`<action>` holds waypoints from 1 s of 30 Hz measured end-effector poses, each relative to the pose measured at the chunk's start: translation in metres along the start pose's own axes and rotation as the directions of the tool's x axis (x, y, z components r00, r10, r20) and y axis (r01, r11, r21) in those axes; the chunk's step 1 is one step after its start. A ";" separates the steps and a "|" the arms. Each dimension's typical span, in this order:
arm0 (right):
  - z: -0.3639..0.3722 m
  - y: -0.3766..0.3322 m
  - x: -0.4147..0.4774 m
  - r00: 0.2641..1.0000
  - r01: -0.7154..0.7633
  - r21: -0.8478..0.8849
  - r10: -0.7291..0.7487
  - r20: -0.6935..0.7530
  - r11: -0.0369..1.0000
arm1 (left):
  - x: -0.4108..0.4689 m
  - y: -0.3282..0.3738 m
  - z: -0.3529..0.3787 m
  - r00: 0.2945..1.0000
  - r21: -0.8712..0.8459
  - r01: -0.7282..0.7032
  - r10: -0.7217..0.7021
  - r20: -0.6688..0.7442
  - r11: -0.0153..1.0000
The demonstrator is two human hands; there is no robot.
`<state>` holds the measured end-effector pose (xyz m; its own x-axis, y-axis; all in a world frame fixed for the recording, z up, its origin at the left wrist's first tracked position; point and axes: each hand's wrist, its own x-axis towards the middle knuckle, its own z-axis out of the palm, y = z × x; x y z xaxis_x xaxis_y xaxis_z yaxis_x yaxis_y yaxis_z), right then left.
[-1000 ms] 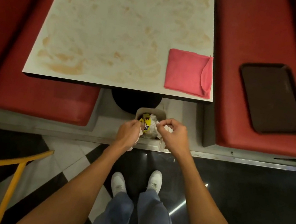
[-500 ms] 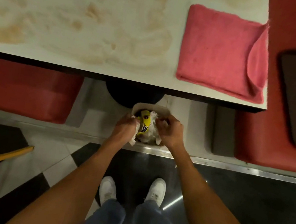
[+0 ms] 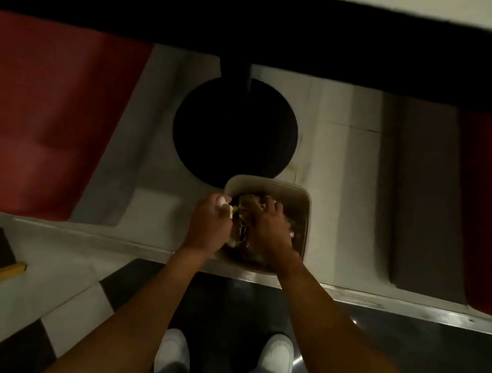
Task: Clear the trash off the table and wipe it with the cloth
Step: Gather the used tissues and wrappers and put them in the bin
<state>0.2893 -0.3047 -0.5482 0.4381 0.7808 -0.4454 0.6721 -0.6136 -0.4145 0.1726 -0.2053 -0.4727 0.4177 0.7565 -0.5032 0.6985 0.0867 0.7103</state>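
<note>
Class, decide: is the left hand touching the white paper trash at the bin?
Touching. The head view shows the left hand closed around crumpled white paper at the bin rim, no gap visible.

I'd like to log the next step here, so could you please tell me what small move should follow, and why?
Probably let go of the trash and lift both hands out: the left hand and right hand are already down inside the bin, pressing crumpled wrappers into it.

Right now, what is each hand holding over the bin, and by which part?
Left hand grips crumpled white paper in its fingers. Right hand presses on the trash inside the bin; its grip cannot be told.
</note>
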 end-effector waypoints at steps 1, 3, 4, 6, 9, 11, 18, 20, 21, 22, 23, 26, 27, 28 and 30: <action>0.007 0.000 0.004 0.999 0.010 -0.030 -0.009 0.045 1.000 | 0.000 -0.003 -0.001 1.000 0.001 -0.003 0.003 -0.014 1.000; 0.013 -0.001 0.008 0.993 0.016 -0.045 -0.011 0.118 0.999 | 0.000 -0.008 -0.005 0.999 0.011 -0.015 0.016 -0.036 1.000; 0.014 -0.001 0.009 0.989 0.020 -0.058 -0.011 0.147 0.998 | -0.001 -0.009 -0.006 0.999 0.010 -0.029 0.030 -0.038 1.000; 0.013 0.002 0.012 0.983 0.033 -0.068 -0.019 0.185 0.997 | -0.002 -0.010 -0.008 0.998 0.018 -0.053 0.053 -0.030 0.998; -0.007 0.000 0.006 0.975 0.067 -0.030 -0.059 0.213 0.997 | -0.004 -0.005 -0.008 0.998 0.028 -0.066 0.066 -0.007 0.997; -0.022 -0.001 -0.004 0.987 0.027 0.078 -0.039 0.154 0.997 | -0.005 0.000 -0.006 0.998 0.021 -0.064 0.063 0.017 0.998; -0.051 0.017 -0.038 0.988 -0.009 0.405 0.071 -0.140 0.914 | -0.002 0.014 0.020 0.977 0.111 -0.168 0.150 0.152 0.980; -0.058 0.022 -0.048 0.969 0.014 0.441 0.098 -0.229 0.897 | -0.002 0.011 0.032 0.942 0.206 -0.238 0.175 0.285 0.949; -0.060 0.023 -0.054 0.958 0.016 0.463 0.119 -0.261 0.886 | -0.003 0.010 0.036 0.925 0.273 -0.261 0.159 0.346 0.926; -0.062 0.023 -0.060 0.949 0.017 0.486 0.139 -0.282 0.874 | -0.004 0.008 0.040 0.912 0.324 -0.278 0.143 0.384 0.904; -0.064 0.022 -0.066 0.946 0.011 0.507 0.155 -0.285 0.862 | -0.004 0.004 0.044 0.905 0.360 -0.292 0.135 0.403 0.886; -0.063 0.025 -0.076 0.947 -0.016 0.535 0.184 -0.262 0.845 | -0.004 -0.001 0.050 0.900 0.425 -0.252 0.050 0.432 0.869; -0.062 0.027 -0.078 0.950 -0.024 0.532 0.185 -0.252 0.847 | -0.005 0.001 0.050 0.895 0.444 -0.246 0.026 0.445 0.861; -0.061 0.029 -0.079 0.954 -0.027 0.533 0.181 -0.239 0.846 | -0.006 0.005 0.048 0.890 0.448 -0.240 0.012 0.455 0.861; -0.062 0.028 -0.082 0.962 -0.045 0.528 0.180 -0.207 0.848 | -0.009 0.014 0.044 0.886 0.430 -0.254 0.031 0.462 0.866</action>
<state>0.3095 -0.3788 -0.4743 0.6658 0.6650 -0.3382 0.2351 -0.6172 -0.7508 0.2045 -0.2389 -0.4796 0.6600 0.3737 -0.6517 0.7489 -0.3960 0.5313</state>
